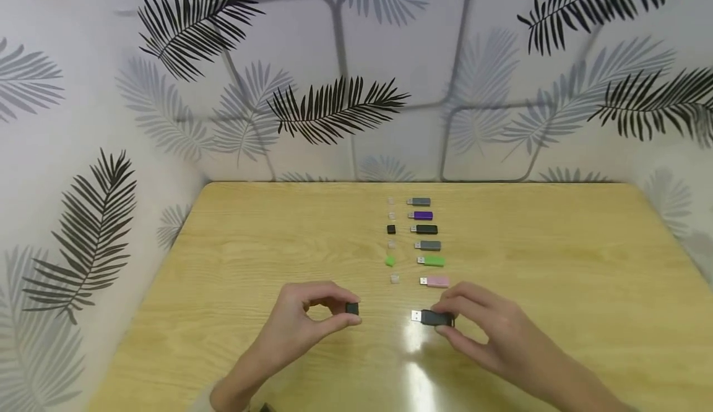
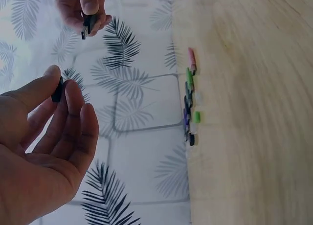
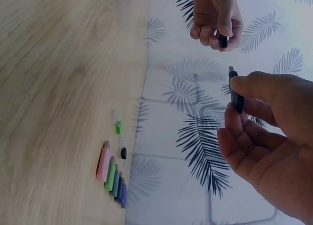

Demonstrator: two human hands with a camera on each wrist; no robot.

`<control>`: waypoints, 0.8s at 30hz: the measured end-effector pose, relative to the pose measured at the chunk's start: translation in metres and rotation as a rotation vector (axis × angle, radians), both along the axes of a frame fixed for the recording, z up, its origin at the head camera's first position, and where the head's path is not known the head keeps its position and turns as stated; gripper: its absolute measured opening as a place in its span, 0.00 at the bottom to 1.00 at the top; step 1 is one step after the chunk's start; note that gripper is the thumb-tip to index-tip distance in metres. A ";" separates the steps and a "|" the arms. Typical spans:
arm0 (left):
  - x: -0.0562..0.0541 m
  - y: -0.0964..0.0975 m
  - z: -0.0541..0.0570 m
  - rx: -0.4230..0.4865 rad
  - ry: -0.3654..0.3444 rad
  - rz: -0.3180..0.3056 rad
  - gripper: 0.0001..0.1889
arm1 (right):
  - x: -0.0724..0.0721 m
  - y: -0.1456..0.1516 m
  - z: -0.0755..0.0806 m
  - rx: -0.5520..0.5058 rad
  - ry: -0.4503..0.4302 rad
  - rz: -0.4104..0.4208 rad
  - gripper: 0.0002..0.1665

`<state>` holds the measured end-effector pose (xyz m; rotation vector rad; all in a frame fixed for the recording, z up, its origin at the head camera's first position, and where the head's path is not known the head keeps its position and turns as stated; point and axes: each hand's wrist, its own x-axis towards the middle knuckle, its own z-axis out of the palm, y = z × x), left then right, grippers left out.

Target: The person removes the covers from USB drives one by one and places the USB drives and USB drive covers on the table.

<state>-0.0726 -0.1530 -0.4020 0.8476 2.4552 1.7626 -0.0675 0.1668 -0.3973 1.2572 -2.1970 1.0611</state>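
Observation:
Between thumb and fingertips, my left hand [image 1: 303, 322] pinches a small black USB stick cap [image 1: 352, 308]. My right hand [image 1: 492, 331] holds a black USB stick [image 1: 437, 318] by its rear end, its bare metal plug pointing left toward the cap. A gap separates stick and cap in the head view. Both hands are raised above the table in the wrist views. The pink USB stick [image 1: 434, 281] lies just beyond the right fingers, with a clear cap [image 1: 395, 279] to its left.
Beyond the hands, a column of uncapped USB sticks lies on the wooden table [image 1: 250, 232], including a green one [image 1: 431, 261] and a purple one [image 1: 420, 215]. Their caps form a parallel column at left, among them a green cap [image 1: 390, 261] and a black cap [image 1: 392, 229]. A leaf-patterned wall covering [image 1: 390, 133] borders the table.

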 end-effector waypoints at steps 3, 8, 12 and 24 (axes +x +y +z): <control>-0.006 0.008 -0.008 0.006 -0.042 0.000 0.08 | -0.002 0.005 -0.007 -0.016 -0.015 -0.009 0.15; -0.014 0.011 -0.018 -0.020 -0.142 0.015 0.09 | -0.007 0.016 -0.020 -0.009 -0.089 -0.046 0.15; -0.018 0.014 -0.025 -0.108 -0.163 0.026 0.10 | -0.012 0.022 -0.032 0.000 -0.132 -0.056 0.06; -0.040 0.034 -0.041 -0.338 -0.195 0.029 0.07 | -0.031 0.026 -0.060 0.114 -0.245 -0.213 0.19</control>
